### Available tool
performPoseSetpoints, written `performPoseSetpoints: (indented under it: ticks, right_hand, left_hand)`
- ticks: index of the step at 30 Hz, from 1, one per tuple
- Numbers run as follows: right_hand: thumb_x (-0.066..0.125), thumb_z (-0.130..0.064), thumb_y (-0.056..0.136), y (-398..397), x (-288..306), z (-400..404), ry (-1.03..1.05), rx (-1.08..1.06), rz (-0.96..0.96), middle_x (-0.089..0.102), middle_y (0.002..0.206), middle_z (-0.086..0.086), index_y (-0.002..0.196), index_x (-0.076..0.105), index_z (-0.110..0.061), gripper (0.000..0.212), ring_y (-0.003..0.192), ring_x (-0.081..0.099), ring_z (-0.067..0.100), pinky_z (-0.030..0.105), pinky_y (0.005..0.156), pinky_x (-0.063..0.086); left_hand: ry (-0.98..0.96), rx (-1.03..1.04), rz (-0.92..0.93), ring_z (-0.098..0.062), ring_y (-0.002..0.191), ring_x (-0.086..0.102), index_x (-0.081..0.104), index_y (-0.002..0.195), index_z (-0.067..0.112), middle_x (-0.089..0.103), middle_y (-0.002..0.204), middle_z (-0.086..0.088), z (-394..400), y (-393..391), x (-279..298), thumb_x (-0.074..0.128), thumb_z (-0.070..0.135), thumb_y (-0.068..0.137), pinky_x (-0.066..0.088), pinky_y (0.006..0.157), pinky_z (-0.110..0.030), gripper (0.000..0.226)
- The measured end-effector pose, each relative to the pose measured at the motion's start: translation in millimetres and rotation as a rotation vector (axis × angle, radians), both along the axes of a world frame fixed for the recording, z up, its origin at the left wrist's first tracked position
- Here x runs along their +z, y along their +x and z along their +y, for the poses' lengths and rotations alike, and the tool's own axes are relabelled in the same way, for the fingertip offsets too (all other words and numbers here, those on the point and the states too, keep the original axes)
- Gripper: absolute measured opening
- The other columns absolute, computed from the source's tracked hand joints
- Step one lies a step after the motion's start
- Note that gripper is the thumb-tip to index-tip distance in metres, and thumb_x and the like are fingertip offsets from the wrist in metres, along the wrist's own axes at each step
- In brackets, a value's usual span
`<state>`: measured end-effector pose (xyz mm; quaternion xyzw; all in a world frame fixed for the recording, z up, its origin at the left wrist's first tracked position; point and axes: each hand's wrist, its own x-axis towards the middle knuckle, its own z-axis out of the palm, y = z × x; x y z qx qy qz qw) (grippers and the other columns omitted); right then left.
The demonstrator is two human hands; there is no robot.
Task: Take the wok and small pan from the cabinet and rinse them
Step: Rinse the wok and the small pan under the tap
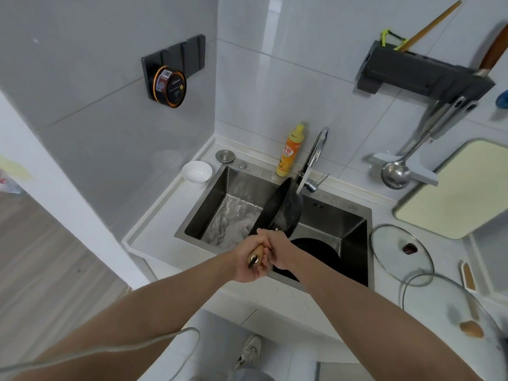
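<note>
A small black pan [280,209] with a wooden handle is tipped steeply on edge over the steel sink [341,235], its rim just below the faucet [314,155]. My left hand [247,261] grips the end of the handle. My right hand [277,248] grips the same handle just beside it, nearer the pan. Water foams on the sink floor left of the pan. The black wok [316,254] lies in the sink's near right corner, partly hidden by my right arm.
A yellow dish-soap bottle [290,151] and a white bowl [196,171] stand behind the sink. Two glass lids [401,254] lie on the counter at right, beside a pale cutting board [461,193]. A ladle [395,174] hangs from a wall rack [423,72].
</note>
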<state>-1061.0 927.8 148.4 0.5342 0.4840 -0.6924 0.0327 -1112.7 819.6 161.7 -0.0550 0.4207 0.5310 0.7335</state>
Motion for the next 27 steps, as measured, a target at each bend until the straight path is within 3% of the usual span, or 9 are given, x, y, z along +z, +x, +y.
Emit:
performPoseSetpoints:
  ticks: [3,6,9,14,16,22,25,27]
  right_hand:
    - [0.061,-0.019,0.089,-3,-4,4,-0.014,0.012,-0.004,0.051,0.068,0.006,0.084,0.053,-0.009,0.014,0.048,0.05,0.013,0.021,0.042,0.041]
    - [0.06,-0.021,0.093,-5,-5,10,-0.049,-0.009,0.011,0.05,0.064,0.005,0.082,0.053,-0.01,0.017,0.042,0.049,0.012,0.019,0.037,0.04]
    - [0.059,-0.018,0.093,-4,-5,16,-0.068,-0.027,0.031,0.048,0.063,0.005,0.078,0.051,-0.011,0.019,0.049,0.047,0.013,0.019,0.039,0.041]
    - [0.064,-0.021,0.09,2,-7,20,-0.071,-0.042,0.053,0.056,0.065,0.009,0.089,0.056,-0.005,0.018,0.048,0.053,0.016,0.021,0.04,0.045]
    - [0.068,-0.023,0.087,6,-9,21,-0.058,-0.046,0.042,0.063,0.073,0.013,0.094,0.061,-0.001,0.024,0.059,0.061,0.023,0.026,0.054,0.052]
    - [0.067,-0.015,0.088,21,-10,13,-0.135,-0.04,0.138,0.064,0.098,0.021,0.097,0.064,0.003,0.021,0.092,0.06,0.034,0.039,0.085,0.048]
    - [0.06,-0.013,0.092,27,-10,4,-0.161,-0.003,0.199,0.062,0.088,0.017,0.086,0.063,0.0,0.015,0.081,0.06,0.031,0.037,0.075,0.047]
    - [0.057,-0.012,0.093,31,-6,-2,-0.16,0.044,0.205,0.064,0.085,0.017,0.086,0.064,0.0,0.016,0.082,0.061,0.029,0.037,0.076,0.049]
  left_hand:
    - [0.005,0.007,0.0,-0.006,0.042,0.051,0.05,0.065,0.016,0.053,0.054,0.005,3,-1,0,0.051,0.015,0.081,0.034,0.039,-0.014,0.016]
    - [0.003,-0.001,0.027,-0.006,0.044,0.052,0.052,0.067,0.017,0.053,0.057,0.005,9,-4,0,0.053,0.016,0.08,0.034,0.04,-0.015,0.013]
    - [0.012,-0.011,0.035,-0.006,0.045,0.053,0.053,0.07,0.016,0.053,0.059,0.005,13,-5,-1,0.055,0.016,0.078,0.034,0.039,-0.015,0.009]
    - [-0.005,-0.028,0.068,-0.006,0.046,0.052,0.055,0.069,0.016,0.052,0.063,0.004,19,0,1,0.056,0.015,0.077,0.034,0.042,-0.015,0.007]
    - [-0.017,-0.049,0.098,-0.006,0.046,0.052,0.055,0.067,0.016,0.052,0.064,0.003,20,4,4,0.056,0.015,0.078,0.036,0.042,-0.014,0.01]
    - [-0.05,-0.221,0.309,-0.009,0.051,0.045,0.05,0.07,0.015,0.048,0.063,0.0,14,7,16,0.054,0.015,0.083,0.038,0.046,-0.018,0.014]
    - [-0.097,-0.296,0.446,-0.008,0.053,0.045,0.052,0.07,0.017,0.05,0.063,0.001,9,9,23,0.053,0.015,0.083,0.034,0.051,-0.019,0.013]
    - [-0.131,-0.338,0.549,-0.01,0.057,0.048,0.055,0.078,0.014,0.052,0.068,-0.001,6,13,24,0.054,0.014,0.078,0.038,0.052,-0.021,0.002]
